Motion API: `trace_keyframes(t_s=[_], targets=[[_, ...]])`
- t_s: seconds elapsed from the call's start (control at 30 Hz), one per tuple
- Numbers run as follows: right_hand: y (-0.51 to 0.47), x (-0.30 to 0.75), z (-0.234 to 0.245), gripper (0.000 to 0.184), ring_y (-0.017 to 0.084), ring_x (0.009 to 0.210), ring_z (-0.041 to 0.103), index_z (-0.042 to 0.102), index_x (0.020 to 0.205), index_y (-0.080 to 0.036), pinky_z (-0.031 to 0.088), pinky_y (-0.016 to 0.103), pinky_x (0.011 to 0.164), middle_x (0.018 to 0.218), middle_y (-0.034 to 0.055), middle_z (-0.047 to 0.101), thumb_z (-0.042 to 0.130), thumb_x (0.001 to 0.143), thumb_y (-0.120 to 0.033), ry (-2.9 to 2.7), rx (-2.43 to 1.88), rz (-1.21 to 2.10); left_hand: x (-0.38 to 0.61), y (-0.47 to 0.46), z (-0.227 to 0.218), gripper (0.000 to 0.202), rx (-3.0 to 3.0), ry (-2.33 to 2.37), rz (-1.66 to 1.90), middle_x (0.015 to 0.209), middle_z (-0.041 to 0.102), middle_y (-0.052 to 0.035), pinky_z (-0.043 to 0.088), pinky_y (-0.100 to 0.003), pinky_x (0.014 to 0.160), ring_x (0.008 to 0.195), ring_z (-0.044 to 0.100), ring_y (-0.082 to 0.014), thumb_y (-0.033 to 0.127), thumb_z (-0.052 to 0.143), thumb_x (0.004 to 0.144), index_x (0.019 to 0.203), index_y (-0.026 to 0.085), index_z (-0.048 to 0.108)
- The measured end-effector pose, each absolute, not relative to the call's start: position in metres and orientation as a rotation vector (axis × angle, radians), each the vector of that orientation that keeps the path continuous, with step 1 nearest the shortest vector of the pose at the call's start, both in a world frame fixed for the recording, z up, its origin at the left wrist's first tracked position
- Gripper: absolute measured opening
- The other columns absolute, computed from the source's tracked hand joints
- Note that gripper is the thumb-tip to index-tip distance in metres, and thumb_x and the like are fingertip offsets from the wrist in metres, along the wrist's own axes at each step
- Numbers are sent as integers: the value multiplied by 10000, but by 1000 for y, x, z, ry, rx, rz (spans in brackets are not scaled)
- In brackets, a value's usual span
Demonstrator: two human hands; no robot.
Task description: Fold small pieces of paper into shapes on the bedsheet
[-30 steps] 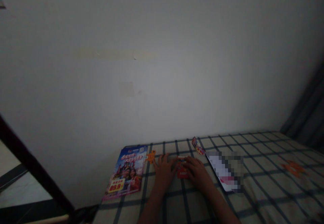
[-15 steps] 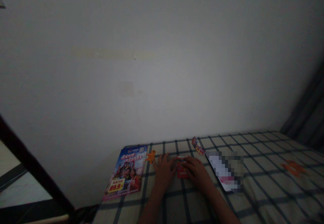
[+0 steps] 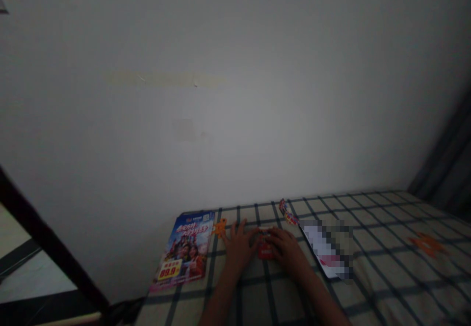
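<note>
A small red printed paper piece lies on the checked cloth between my two hands. At its left side is my left hand, palm down, its fingers spread and pointing away from me, its thumb by the paper's left edge. My right hand rests palm down from the other side, with stretched fingers over the paper's right edge. Parts of the paper are hidden beneath the fingers. Close to my left fingertips is an orange star-shaped cutout.
Left of my hands lies a stack of blue and pink flyers. To the right are a lanyard with a partly blurred white badge and an orange cutout. A pale wall rises behind the checked cloth.
The fingers of my left hand have spread a little wider. The red paper and my right hand stay almost in place.
</note>
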State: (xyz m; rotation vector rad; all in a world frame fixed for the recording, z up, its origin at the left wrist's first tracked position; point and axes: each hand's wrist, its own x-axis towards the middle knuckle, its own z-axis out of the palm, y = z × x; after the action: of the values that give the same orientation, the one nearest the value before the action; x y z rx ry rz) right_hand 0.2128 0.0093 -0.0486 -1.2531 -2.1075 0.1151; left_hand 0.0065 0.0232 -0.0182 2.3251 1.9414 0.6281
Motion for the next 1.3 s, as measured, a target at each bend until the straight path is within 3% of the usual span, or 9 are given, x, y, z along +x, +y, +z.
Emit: trace_keyframes(t_s=[0.17, 0.4, 1.3], targets=[[17, 218, -53, 290, 250, 1223, 586, 687, 1168, -242, 449, 467, 1068, 1299, 105, 648, 555, 917, -306, -1911, -1232, 289, 4, 24, -18, 457, 2315, 1933, 618, 1549, 444, 3, 63, -792, 1088, 1429, 311, -392, 741, 430, 873, 1254, 557, 602], [29, 223, -47, 189, 249, 1071, 635, 739, 947, -218, 503, 438, 979, 1084, 103, 706, 559, 892, -233, -1868, -1201, 319, 4, 22, -17, 431, 2340, 1949, 593, 1544, 452, 13, 66, -787, 1088, 1427, 312, -397, 706, 473, 876, 1268, 565, 585], [34, 218, -51, 192, 233, 959, 640, 719, 875, -223, 506, 366, 889, 948, 77, 703, 529, 903, -213, -1848, -1331, 259, 3, 24, -20, 418, 2334, 1958, 622, 1526, 478, 25, 111, -767, 1099, 1420, 328, -388, 701, 464, 884, 1260, 568, 589]])
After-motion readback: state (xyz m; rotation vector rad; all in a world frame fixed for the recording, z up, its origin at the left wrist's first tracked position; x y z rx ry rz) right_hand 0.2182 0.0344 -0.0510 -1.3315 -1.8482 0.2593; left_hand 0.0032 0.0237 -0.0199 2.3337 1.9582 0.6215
